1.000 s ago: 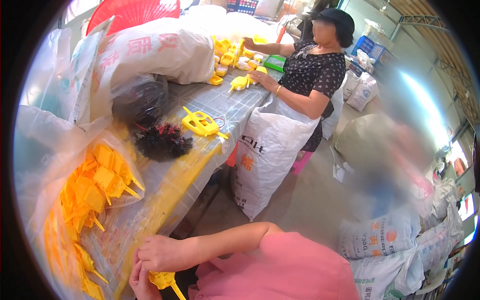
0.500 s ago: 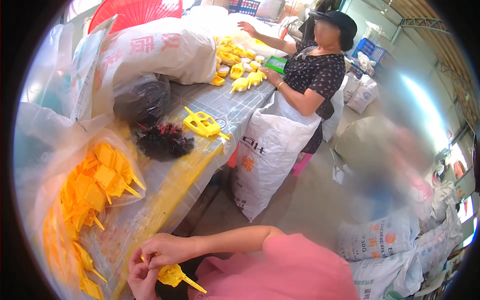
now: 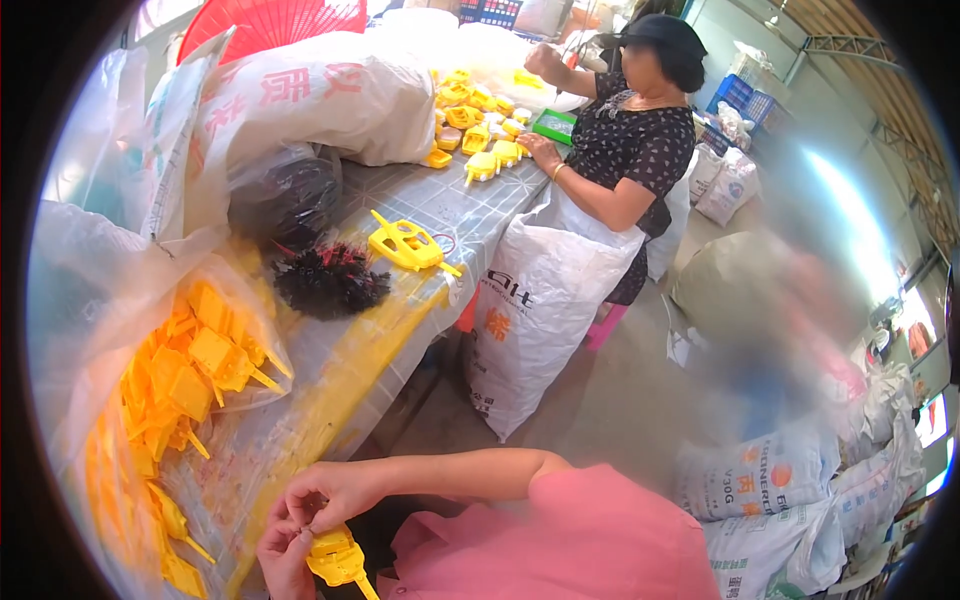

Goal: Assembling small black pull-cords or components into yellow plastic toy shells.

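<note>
At the lower left, my two hands meet close to the table's edge. My left hand [image 3: 283,558] is closed on a yellow plastic part [image 3: 338,562], a flat body with a narrow stem pointing downward. My right hand [image 3: 328,492] is pinched at the part's upper end, against the left fingertips. Whatever its fingers hold is too small or hidden to make out. On the table ahead lies a yellow plastic frame [image 3: 408,246] with pointed ends. Beside it is a bundle of black wires [image 3: 330,280] with red bits, spilling from a black plastic bag [image 3: 285,200].
An open clear bag [image 3: 270,320] of yellow parts [image 3: 185,375] lies along the table's left. A large white sack [image 3: 330,100] rests behind. Across the table, a person [image 3: 630,150] stands near yellow pieces [image 3: 470,115], a green tray [image 3: 553,126] and an upright white sack [image 3: 535,310].
The yellow part in my hands has tilted, its stem now pointing more steeply down. My right fingers have shifted slightly. The other person's raised hand has drawn back toward their body.
</note>
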`<state>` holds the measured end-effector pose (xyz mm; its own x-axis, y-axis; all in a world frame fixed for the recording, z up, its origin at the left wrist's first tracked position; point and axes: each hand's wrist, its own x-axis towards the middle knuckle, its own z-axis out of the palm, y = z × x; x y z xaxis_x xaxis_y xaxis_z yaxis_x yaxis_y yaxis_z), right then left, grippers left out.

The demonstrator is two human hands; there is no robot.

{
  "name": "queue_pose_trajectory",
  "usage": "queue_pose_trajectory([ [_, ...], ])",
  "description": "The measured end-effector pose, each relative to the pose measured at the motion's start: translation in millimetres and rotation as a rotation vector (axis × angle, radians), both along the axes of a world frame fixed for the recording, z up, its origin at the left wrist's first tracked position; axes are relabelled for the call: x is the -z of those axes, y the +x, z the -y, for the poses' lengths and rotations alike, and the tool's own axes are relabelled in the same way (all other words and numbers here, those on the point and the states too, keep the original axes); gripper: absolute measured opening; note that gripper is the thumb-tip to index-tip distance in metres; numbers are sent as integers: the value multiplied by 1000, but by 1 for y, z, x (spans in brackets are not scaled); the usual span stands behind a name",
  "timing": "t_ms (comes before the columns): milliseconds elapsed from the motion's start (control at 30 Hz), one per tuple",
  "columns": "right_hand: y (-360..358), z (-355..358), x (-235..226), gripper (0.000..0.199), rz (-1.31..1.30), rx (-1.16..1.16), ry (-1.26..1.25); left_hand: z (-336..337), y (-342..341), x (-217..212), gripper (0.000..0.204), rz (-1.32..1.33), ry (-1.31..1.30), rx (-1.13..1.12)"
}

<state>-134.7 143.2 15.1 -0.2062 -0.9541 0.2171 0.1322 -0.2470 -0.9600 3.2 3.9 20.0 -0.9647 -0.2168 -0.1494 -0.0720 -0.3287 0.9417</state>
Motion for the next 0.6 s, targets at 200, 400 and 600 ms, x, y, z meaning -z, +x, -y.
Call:
queue_pose_trajectory([
  [200,0,1,2,14,19,-17,-30,9,2,2,12,54,-6,50],
  [400,10,-5,-6,11,5,-9,31,0,8,-1,9,23,-53,16],
  [600,16,-1,-11,8,31,115,59,-3,8,-2,7,105,-171,-181],
])
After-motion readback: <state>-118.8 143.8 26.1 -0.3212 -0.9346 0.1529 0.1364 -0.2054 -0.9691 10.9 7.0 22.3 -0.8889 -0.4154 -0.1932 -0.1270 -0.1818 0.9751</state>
